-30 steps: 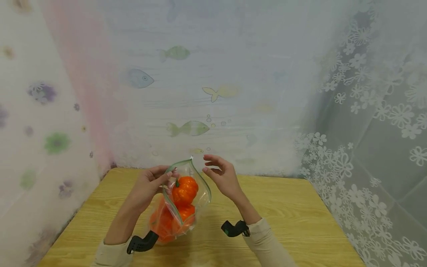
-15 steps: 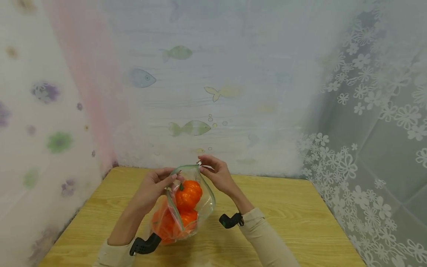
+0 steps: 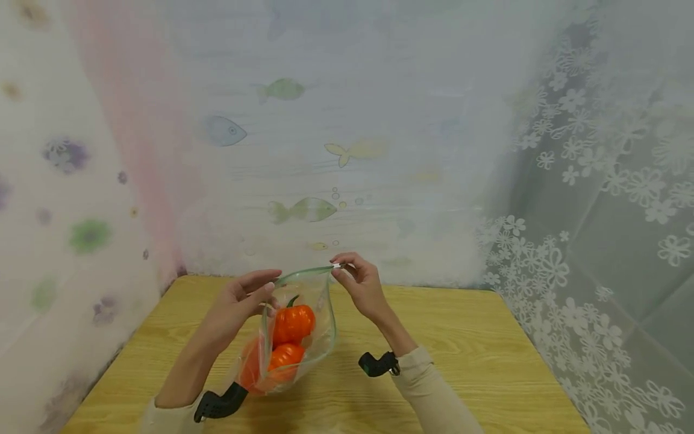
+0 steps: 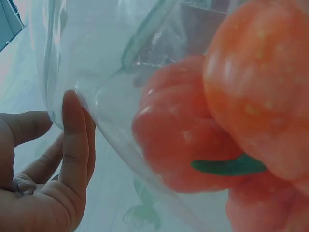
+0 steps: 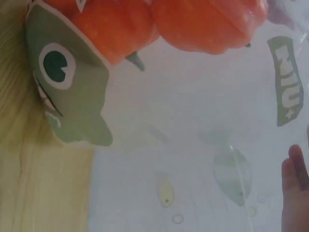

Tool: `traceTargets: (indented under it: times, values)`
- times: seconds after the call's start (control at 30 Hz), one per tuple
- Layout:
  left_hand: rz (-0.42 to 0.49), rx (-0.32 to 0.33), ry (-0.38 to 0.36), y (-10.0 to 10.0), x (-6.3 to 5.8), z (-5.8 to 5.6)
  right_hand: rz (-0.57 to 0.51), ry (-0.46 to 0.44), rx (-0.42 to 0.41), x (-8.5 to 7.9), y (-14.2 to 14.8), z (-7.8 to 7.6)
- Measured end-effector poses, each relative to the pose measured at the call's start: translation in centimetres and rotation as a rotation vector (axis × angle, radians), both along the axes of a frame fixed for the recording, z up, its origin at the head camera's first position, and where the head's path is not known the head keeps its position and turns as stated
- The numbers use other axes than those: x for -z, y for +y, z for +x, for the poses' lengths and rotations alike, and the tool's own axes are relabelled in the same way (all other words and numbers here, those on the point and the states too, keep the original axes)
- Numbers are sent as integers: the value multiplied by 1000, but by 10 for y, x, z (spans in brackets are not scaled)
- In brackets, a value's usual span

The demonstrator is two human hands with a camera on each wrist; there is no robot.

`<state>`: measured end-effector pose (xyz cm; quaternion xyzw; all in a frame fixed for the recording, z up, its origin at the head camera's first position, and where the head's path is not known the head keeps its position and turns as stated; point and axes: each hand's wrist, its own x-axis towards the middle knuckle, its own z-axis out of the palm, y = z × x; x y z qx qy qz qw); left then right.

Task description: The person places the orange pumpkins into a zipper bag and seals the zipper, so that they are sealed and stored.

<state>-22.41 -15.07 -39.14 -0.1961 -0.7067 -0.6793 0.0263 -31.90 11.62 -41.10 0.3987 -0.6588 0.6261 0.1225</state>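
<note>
A clear plastic zip bag [image 3: 324,325] with a green-edged mouth stands gaping over the table. Inside it are small orange pumpkins [image 3: 294,323] with green stems, looking like toys. At the bag's left rim, my left hand [image 3: 238,307] holds the plastic lightly between thumb and fingers. The left wrist view has these fingers [image 4: 72,140] against the film, beside the pumpkins [image 4: 183,125]. With thumb and fingers, my right hand [image 3: 364,286] pinches the white slider [image 3: 337,266] at the far right corner of the mouth. Only part of that hand [image 5: 295,193] enters the right wrist view.
A wood-grain table [image 3: 434,337] lies beneath, with a fish-patterned wall covering [image 3: 379,199] right behind it. Covered walls flank both sides. A black wrist camera [image 3: 219,402] sits on the left sleeve and another camera [image 3: 378,364] on the right.
My right hand was apart from the bag a second ago, then reached its corner and now pinches the slider. The mouth's far edge is pulled straighter, rightward; the left fingers have loosened a little.
</note>
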Motion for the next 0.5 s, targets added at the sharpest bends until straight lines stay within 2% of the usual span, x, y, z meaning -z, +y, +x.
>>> traceTargets:
  times: [0.13,0.3,0.5]
  values:
    - [0,-17,49,-3,2,18,-22,6,-8,-3,7,8]
    - [-7,-16,117,0,3,35,-37,4,30,-7,16,18]
    - [80,0,87,7,11,53,-18,-13,65,-17,29,30]
